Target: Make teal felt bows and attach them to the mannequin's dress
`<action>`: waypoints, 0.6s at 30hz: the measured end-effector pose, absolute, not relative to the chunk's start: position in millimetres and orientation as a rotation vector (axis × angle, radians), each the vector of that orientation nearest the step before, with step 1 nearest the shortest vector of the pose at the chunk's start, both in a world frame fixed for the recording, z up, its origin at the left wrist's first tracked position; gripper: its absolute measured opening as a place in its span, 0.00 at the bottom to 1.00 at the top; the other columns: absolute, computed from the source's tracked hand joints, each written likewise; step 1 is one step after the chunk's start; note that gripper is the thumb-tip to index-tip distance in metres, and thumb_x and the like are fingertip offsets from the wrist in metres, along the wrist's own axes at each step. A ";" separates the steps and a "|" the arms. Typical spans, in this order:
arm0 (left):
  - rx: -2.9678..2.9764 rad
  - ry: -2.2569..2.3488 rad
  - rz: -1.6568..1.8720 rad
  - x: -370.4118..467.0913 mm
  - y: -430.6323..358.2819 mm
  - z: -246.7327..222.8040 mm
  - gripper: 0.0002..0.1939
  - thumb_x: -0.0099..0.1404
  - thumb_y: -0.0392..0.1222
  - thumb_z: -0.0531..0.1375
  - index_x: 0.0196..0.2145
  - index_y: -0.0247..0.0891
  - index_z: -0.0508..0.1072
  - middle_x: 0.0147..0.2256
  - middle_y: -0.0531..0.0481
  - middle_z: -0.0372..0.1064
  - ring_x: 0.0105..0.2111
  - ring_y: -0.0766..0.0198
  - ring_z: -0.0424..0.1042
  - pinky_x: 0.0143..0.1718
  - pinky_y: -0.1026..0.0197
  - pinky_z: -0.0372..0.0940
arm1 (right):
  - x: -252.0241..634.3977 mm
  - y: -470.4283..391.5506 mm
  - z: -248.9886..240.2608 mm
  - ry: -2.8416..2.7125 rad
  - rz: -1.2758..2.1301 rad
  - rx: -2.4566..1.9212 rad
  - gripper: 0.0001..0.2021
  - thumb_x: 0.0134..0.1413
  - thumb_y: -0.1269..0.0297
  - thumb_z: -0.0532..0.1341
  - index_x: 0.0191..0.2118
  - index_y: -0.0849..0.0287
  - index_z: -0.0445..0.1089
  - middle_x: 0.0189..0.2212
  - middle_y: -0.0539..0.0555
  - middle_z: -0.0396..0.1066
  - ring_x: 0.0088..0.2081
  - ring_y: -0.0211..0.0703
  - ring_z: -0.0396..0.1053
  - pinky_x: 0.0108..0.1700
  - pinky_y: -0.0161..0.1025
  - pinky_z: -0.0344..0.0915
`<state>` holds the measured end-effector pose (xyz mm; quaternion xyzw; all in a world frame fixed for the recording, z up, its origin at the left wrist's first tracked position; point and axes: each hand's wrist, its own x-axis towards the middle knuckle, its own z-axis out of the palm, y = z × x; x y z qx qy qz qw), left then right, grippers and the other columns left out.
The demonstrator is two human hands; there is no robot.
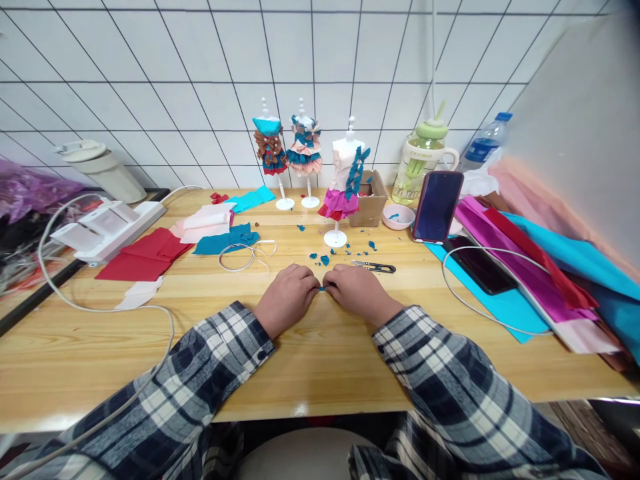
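Note:
My left hand and my right hand meet above the middle of the table. Between their pinched fingertips shows a tiny bit of teal crepe paper, mostly hidden by the fingers. Just beyond lie teal paper scraps and a pair of thread snips. A small mannequin on a white stand wears a pale top, a magenta and red skirt and teal bows down one side. Two more dressed mannequins, one with brown bows and one with teal and pink ruffles, stand behind it.
Red paper, teal paper and a coil of white cord lie at left, near a power strip. At right are a propped phone, a pink bowl, a cardboard box, a black phone and coloured paper sheets.

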<state>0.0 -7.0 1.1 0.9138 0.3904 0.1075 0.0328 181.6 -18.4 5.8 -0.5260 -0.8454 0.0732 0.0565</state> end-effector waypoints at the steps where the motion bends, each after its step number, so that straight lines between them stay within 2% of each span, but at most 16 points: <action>1: 2.817 1.194 0.335 0.2 -7.2 1.8 0.12 0.67 0.40 0.52 0.35 0.37 0.75 0.34 0.44 0.71 0.38 0.58 0.67 0.42 0.55 0.60 | 181.5 -18.7 5.6 -2.554 0.225 -1.591 0.11 0.61 0.64 0.52 0.42 0.53 0.72 0.37 0.53 0.72 0.39 0.43 0.69 0.37 0.36 0.57; 4: 2.820 1.217 0.317 0.6 -8.2 3.9 0.11 0.66 0.40 0.52 0.34 0.38 0.75 0.32 0.46 0.72 0.36 0.58 0.68 0.40 0.55 0.59 | 181.3 -18.9 5.8 -2.542 0.243 -1.586 0.11 0.60 0.64 0.53 0.43 0.52 0.71 0.39 0.53 0.72 0.40 0.43 0.69 0.39 0.37 0.57; 10: 2.820 1.263 0.290 0.8 -9.0 5.4 0.11 0.66 0.40 0.52 0.34 0.39 0.75 0.31 0.47 0.72 0.35 0.58 0.69 0.41 0.54 0.57 | 180.6 -17.4 4.3 -2.497 0.319 -1.608 0.11 0.58 0.57 0.56 0.39 0.52 0.73 0.38 0.51 0.71 0.41 0.43 0.68 0.38 0.36 0.57; 13: 2.824 1.241 0.294 -0.6 -7.7 3.0 0.11 0.66 0.40 0.52 0.34 0.39 0.74 0.31 0.48 0.72 0.35 0.58 0.68 0.42 0.54 0.56 | 178.6 -17.3 2.2 -2.450 0.326 -1.629 0.10 0.57 0.60 0.55 0.37 0.52 0.74 0.37 0.51 0.71 0.39 0.42 0.68 0.37 0.36 0.56; 18: 2.783 1.238 0.307 -2.9 -8.2 0.2 0.11 0.66 0.39 0.52 0.39 0.42 0.75 0.34 0.47 0.72 0.37 0.57 0.67 0.42 0.53 0.56 | 175.2 -19.7 1.5 -2.436 0.297 -1.625 0.10 0.56 0.63 0.55 0.36 0.55 0.73 0.36 0.52 0.71 0.37 0.41 0.68 0.35 0.36 0.55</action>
